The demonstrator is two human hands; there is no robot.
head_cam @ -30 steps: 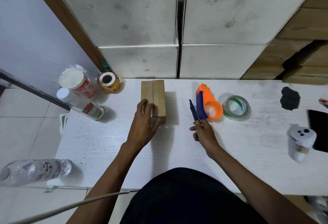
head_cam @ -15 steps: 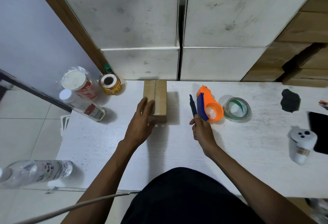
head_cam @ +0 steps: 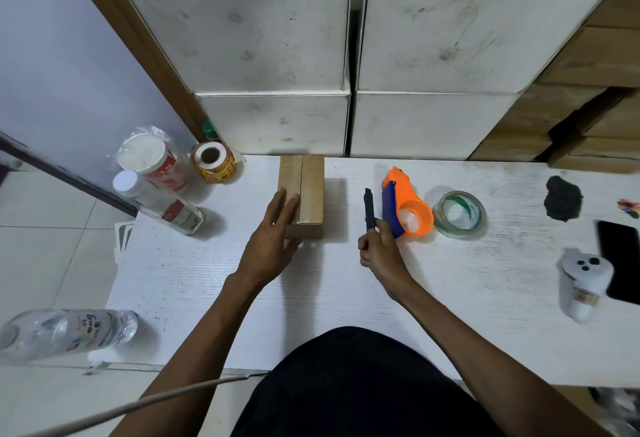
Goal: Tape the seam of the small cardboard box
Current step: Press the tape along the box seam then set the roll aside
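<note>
The small cardboard box [head_cam: 310, 187] lies on the white table [head_cam: 346, 291] with its top seam running away from me. My left hand [head_cam: 273, 239] rests flat on the box's near left part, fingers spread. My right hand [head_cam: 379, 254] is closed around the near end of a dark, slim tool [head_cam: 369, 208], which points away from me. Right beside it stands the orange and blue tape dispenser [head_cam: 405, 208]. A roll of clear tape [head_cam: 459, 214] lies flat just to the right of the dispenser.
Two jars [head_cam: 152, 162] [head_cam: 162, 204] and a yellow label roll [head_cam: 213, 161] crowd the table's far left corner. A plastic bottle [head_cam: 65, 332] lies at the near left. At the right are a black lump [head_cam: 562, 202], a phone [head_cam: 620, 260] and a white controller [head_cam: 583, 280]. White cartons [head_cam: 277, 55] wall the back.
My right hand has closed on the dark tool's near end and raised it slightly beside the dispenser. My left hand stays on the box, fingers flatter now.
</note>
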